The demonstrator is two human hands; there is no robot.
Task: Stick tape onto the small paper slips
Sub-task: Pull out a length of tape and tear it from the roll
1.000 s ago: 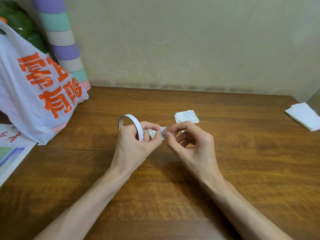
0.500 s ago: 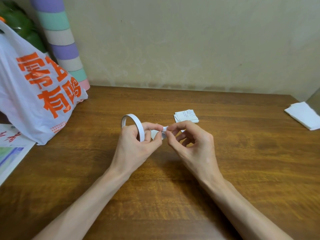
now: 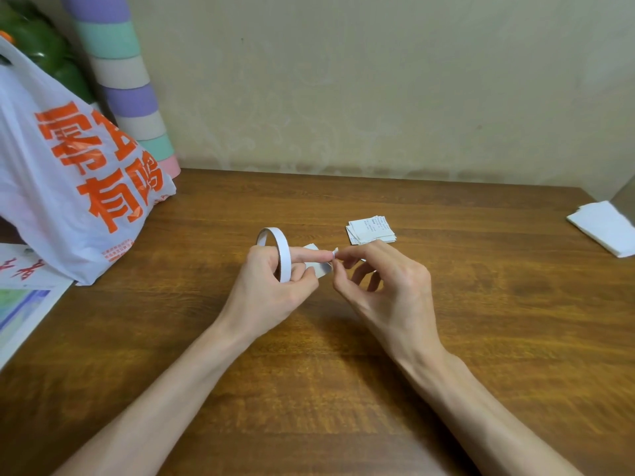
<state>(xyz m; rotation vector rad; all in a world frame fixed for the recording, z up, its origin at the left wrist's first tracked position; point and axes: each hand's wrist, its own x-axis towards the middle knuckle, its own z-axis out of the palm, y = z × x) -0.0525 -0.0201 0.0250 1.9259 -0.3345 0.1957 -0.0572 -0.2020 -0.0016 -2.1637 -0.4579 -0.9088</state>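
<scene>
- At far left, a white plastic bag (image 3: 68, 173) stands on the wooden table (image 3: 343, 389);
- left hand (image 3: 275, 286) wears the tape ring (image 3: 276, 250), pinching 1 paper slip (image 3: 321, 267);
- right hand (image 3: 385, 286) pinches the tape end (image 3: 334, 252);
- slip stack (image 3: 370, 229) lies just beyond.

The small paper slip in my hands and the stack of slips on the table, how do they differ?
The single white paper slip is held off the table between both hands; the stack of printed paper slips lies flat on the wooden table, untouched. The held one shows no print; the stack's top does. Both are small and white.
</scene>
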